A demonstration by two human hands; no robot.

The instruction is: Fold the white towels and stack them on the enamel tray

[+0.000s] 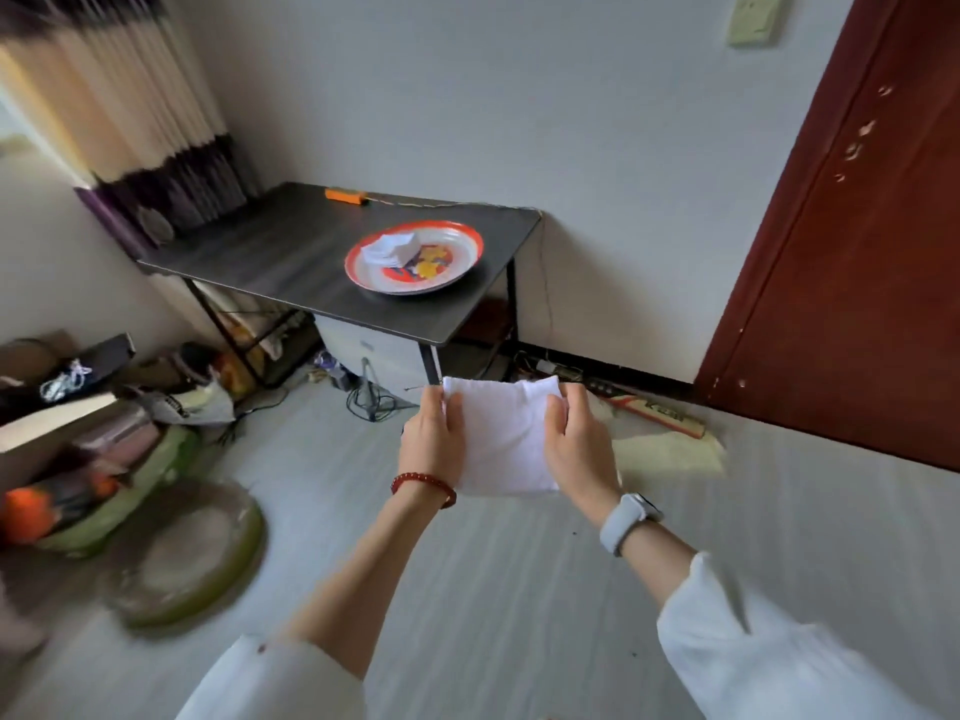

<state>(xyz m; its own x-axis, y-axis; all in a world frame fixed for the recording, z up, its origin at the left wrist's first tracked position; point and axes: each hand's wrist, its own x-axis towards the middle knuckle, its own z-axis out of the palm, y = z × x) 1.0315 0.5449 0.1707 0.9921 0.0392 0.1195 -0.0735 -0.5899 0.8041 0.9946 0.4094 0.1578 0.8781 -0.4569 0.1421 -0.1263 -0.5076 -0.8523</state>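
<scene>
White towel (503, 439) is hanging folded between both hands in the air; the left hand (432, 439) is pinching its left edge, the right hand (577, 444) is curling round its right edge. Farther off, folded towels (390, 247) are lying on the tray (462, 262) on the table (270, 257)

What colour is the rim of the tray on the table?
Red-orange, around the round white enamel tray with a yellow and red centre design; head view.
</scene>
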